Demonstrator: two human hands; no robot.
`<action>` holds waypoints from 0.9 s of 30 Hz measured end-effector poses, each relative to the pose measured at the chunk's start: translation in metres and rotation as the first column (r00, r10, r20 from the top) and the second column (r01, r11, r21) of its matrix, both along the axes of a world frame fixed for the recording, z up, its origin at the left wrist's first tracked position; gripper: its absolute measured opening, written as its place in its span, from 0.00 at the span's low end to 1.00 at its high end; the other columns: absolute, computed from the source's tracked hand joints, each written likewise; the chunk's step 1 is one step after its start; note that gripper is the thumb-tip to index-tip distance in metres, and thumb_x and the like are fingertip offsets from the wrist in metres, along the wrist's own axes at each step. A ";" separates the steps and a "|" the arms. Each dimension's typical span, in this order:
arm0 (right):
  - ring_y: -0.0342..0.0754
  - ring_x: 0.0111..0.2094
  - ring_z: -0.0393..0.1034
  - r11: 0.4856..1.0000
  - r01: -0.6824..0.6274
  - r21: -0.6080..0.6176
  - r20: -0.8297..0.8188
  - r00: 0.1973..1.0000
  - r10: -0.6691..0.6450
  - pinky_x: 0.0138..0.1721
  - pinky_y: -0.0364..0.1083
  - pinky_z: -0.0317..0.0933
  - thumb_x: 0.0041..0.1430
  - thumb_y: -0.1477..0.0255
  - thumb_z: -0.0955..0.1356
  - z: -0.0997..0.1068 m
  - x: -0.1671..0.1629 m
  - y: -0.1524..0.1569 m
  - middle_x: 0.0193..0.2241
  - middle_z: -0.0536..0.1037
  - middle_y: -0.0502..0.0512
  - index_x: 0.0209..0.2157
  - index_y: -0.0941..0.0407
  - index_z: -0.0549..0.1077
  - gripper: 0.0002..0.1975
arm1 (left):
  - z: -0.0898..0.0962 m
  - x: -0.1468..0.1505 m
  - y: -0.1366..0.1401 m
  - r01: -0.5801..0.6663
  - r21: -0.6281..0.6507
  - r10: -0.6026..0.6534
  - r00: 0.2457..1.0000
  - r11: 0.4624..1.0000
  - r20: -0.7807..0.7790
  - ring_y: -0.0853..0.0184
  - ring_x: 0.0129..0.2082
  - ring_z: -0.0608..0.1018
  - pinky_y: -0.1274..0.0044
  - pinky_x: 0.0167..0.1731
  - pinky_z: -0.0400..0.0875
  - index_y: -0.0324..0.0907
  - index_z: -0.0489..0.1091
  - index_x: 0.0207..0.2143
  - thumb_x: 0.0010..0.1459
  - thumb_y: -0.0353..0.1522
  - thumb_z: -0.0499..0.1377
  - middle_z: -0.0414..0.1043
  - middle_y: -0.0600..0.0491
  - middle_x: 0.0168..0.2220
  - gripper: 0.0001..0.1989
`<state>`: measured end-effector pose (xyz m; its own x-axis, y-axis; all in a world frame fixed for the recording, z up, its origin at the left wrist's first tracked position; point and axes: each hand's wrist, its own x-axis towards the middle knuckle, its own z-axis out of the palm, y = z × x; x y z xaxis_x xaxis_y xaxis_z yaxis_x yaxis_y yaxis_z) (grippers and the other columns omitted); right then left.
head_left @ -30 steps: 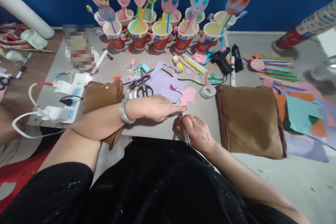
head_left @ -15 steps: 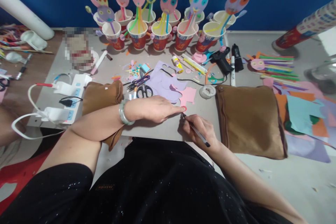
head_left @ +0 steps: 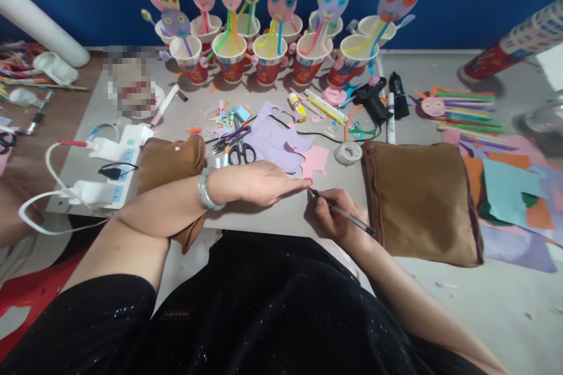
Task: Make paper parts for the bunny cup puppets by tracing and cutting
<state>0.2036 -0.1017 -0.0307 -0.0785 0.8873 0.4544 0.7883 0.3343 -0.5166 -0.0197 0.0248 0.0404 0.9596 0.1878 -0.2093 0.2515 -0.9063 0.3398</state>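
My left hand [head_left: 264,183] reaches across the table with its index finger stretched out. The fingertip presses on a small red paper piece [head_left: 310,181] lying flat; most of it shows past the finger. The other fingers are partly hidden beneath the hand. My right hand [head_left: 336,214] is closed around a pen [head_left: 352,218] with a clear barrel, its tip touching or just beside the red piece. Pink paper scrap [head_left: 315,159] and cut purple paper [head_left: 270,140] lie just beyond. Black-handled scissors [head_left: 241,153] rest left of them, and a roll of clear tape [head_left: 348,153] to the right.
Paper cups [head_left: 229,58] with rabbit-faced figures stand along the back. A glue gun [head_left: 373,99] and glue stick [head_left: 297,106] lie in front of them. Brown cushions flank my hands, one at right [head_left: 417,205]. A power strip [head_left: 125,164] with cords is at left.
My right hand has shifted slightly right, and the pen in it has tilted lower, its back end swinging right. My left hand stays in place on the red piece.
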 end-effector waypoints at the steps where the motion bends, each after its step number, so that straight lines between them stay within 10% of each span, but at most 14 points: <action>1: 0.44 0.20 0.70 0.999 0.003 -0.039 -0.009 1.000 -0.003 0.22 0.44 0.62 0.65 0.71 0.66 0.003 0.000 0.000 0.24 0.78 0.52 0.37 0.55 0.72 0.04 | 0.000 0.000 0.000 0.001 0.001 -0.001 1.000 1.000 -0.004 0.63 0.31 0.77 0.74 0.32 0.65 0.41 0.55 0.71 0.65 0.26 0.51 0.79 0.46 0.37 0.32; 19: 0.47 0.23 0.73 0.992 0.051 -0.117 -0.073 0.996 -0.060 0.25 0.46 0.66 0.67 0.67 0.65 0.008 0.002 0.005 0.24 0.78 0.53 0.37 0.55 0.72 0.08 | 0.001 -0.001 -0.002 0.001 -0.004 -0.001 1.000 1.000 0.029 0.63 0.31 0.77 0.74 0.31 0.66 0.39 0.54 0.71 0.65 0.25 0.50 0.79 0.46 0.38 0.32; 27: 0.47 0.25 0.73 0.976 0.066 -0.206 -0.157 0.982 -0.100 0.24 0.47 0.65 0.66 0.66 0.67 0.053 0.021 0.012 0.28 0.79 0.54 0.40 0.54 0.73 0.06 | 0.018 0.005 -0.007 0.000 -0.050 -0.005 0.996 0.999 -0.090 0.64 0.28 0.75 0.75 0.29 0.63 0.35 0.54 0.70 0.65 0.26 0.49 0.76 0.50 0.31 0.30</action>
<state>0.2244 -0.0900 0.0227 0.0609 0.9614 0.2685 0.7066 0.1484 -0.6918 -0.0145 0.0178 0.0587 0.9370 0.1725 -0.3036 0.2807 -0.8895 0.3607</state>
